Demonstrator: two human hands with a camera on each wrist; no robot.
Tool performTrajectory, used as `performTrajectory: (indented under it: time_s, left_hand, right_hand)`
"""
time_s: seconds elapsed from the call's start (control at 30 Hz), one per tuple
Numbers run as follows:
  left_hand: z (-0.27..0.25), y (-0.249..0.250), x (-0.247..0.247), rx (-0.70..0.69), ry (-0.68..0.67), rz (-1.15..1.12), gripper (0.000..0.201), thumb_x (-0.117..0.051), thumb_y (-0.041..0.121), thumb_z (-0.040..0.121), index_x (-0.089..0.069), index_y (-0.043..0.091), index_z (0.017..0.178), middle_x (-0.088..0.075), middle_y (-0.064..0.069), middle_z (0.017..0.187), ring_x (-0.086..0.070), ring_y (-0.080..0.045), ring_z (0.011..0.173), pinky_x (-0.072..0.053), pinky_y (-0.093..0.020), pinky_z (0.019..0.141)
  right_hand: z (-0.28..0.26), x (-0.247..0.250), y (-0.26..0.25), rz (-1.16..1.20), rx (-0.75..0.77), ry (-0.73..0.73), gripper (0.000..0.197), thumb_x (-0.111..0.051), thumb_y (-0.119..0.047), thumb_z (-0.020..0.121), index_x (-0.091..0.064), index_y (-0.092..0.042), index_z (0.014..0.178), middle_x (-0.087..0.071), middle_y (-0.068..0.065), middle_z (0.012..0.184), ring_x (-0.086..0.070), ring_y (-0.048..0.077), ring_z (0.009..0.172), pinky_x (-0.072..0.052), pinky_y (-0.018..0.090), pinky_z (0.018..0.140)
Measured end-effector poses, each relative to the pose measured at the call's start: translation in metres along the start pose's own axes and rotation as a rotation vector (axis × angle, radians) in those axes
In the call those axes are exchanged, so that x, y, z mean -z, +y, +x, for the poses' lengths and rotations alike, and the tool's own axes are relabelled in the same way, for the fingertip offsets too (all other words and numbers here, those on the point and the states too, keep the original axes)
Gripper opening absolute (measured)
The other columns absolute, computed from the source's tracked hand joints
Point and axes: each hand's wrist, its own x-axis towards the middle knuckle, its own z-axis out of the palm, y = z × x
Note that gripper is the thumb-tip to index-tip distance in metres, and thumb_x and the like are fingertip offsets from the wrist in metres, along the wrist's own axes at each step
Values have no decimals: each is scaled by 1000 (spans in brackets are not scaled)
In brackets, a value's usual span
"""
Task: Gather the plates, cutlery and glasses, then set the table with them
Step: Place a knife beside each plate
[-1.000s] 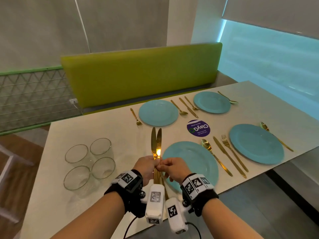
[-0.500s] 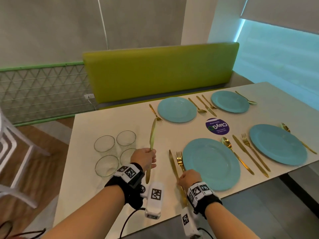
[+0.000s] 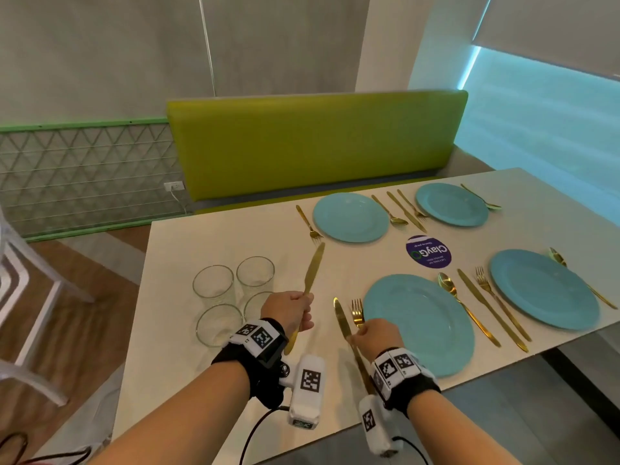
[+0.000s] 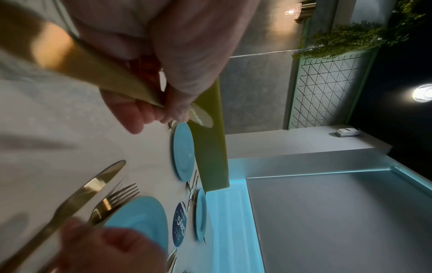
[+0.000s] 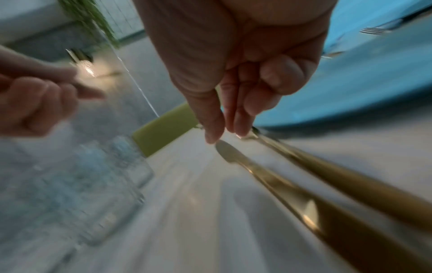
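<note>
The left hand [image 3: 291,312] grips a gold knife [image 3: 312,273] at centre frame; the right hand [image 3: 375,335], fingers straight, sets another knife [image 3: 342,322] beside the lower plate [image 3: 422,327] on the bench [image 3: 214,243]. A careless swing could topple the glasses [image 3: 231,297] left of centre.

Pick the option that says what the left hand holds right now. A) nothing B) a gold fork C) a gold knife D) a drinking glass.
C: the left hand is wrapped round the handle of a gold knife, its blade raised over the table.
</note>
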Motion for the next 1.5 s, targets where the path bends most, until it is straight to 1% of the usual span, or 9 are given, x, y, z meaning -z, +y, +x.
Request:
performTrajectory:
  time_s: [0.17,0.3,0.43,0.6,0.73,0.83,1.2,1.37,1.5]
  left_hand:
    - [-2,23,5,-34,-83,232,21,-48,3,91,-62,5,76,-50,-5,64,-43,-13,54,-36,-18,48]
    - [3,51,5,-78,-138,410,30,-45,2,91,-57,-12,115,-55,-7,68,-48,-13,54,-41,-21,50]
    - [9,80,10,-178,-109,868,32,-45,10,91,-58,-5,117,-61,-21,120,-61,-32,106,-49,-35,87]
    - [29,104,12,-224,-2,1145,71,-48,6,90,-6,3,147,-49,-21,133,-53,-31,119,-46,-33,91]
    - [53,123,16,-288,-59,1197,91,-49,1,88,21,10,146,-54,-23,125,-58,-32,109,-48,-34,86]
    - [75,137,19,-322,-75,1202,98,-52,0,86,25,13,145,-58,-22,118,-61,-31,102,-50,-37,87]
    - [133,164,53,-419,283,1055,74,-58,23,89,-15,13,148,-29,-10,149,-25,-28,137,-26,-39,113]
    - [141,154,73,-365,313,977,62,-56,24,90,-27,15,144,-32,-8,146,-27,-26,136,-26,-38,113]
    - [145,147,84,-320,303,929,53,-55,24,91,-35,19,140,-36,-5,144,-29,-22,134,-27,-34,111]
  right_hand:
    - [-19,53,-53,44,412,227,25,-58,-27,87,-66,-24,111,-67,-3,106,-60,18,104,-46,29,90]
    - [-23,71,-84,-213,691,236,32,-51,-22,93,-60,-27,123,-59,-5,124,-57,19,112,-45,32,91]
    - [-5,80,-99,-314,798,196,33,-47,-23,95,-61,-24,125,-60,-2,126,-58,21,114,-47,32,91]
    - [30,87,-126,-410,906,125,29,-47,-26,96,-67,-17,114,-62,8,110,-62,28,97,-46,32,76]
    - [67,98,-152,-357,827,-45,27,-52,-25,94,-69,-14,111,-65,7,113,-60,24,102,-46,30,83]
    - [100,107,-164,-230,746,-182,23,-60,-24,89,-71,-14,107,-72,7,103,-60,15,83,-41,21,76]
    - [214,91,-183,-307,337,-165,33,-58,-36,88,-69,-13,108,-68,3,112,-62,19,105,-48,24,83]
    - [256,67,-203,-408,201,-185,20,-57,-31,88,-64,-14,95,-57,-1,76,-52,16,80,-38,18,51]
    - [275,49,-211,-308,226,-195,42,-52,-17,91,-50,-7,132,-57,14,130,-61,25,99,-45,25,65]
